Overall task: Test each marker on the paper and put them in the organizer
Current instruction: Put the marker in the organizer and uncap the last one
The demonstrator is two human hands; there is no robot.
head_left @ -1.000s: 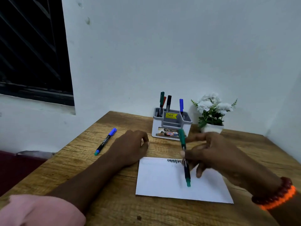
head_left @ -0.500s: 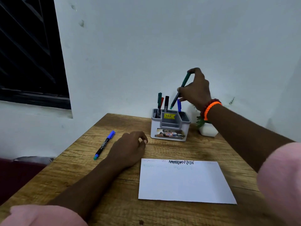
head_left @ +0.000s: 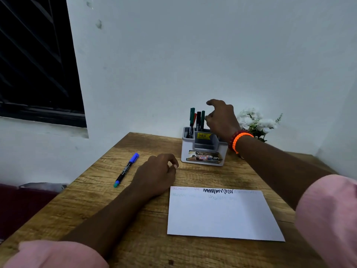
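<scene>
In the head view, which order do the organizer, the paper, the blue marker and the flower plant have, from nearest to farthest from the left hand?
From the left hand:
1. Organizer, ahead to its right.
2. Paper and blue marker: too close to call.
3. Flower plant, far right, at the wall.

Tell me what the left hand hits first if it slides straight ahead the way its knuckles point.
Probably the organizer: the left hand rests on the table with loosely curled fingers aimed toward its lower left corner. Bare wood lies between them. Depth is uncertain, so it might slip just past.
</scene>
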